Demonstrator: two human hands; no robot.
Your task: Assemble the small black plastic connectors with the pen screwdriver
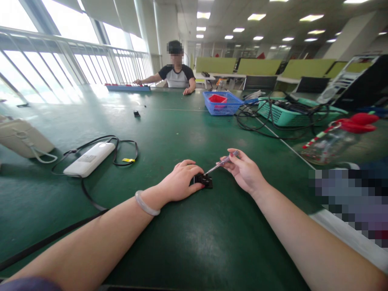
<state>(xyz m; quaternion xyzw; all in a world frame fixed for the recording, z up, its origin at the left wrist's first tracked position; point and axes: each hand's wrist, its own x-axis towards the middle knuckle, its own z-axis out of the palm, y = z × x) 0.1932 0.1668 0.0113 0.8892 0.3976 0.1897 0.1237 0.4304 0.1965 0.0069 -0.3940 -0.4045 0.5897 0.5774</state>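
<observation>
"Forearms (91, 242) first, bare, over the table (194, 250). And the part (207, 181)?"

"On the table, between the hands. Left hand (182, 182): thumb and fingers pinch it. Right hand (242, 171): fingers closed on the screwdriver (223, 161), tip at the part."

"What might go wrong?"

"Pushed at that slant, the tip could skid into the left fingers. A light pinch could let the part twist."

"Surface, room?"

"Green, glossy, catching window light. White box (91, 159) left, blue basket (213, 108) and green basket (281, 117) far right. Person (178, 79) opposite; railing (75, 42) left, lights (257, 17) overhead."
</observation>
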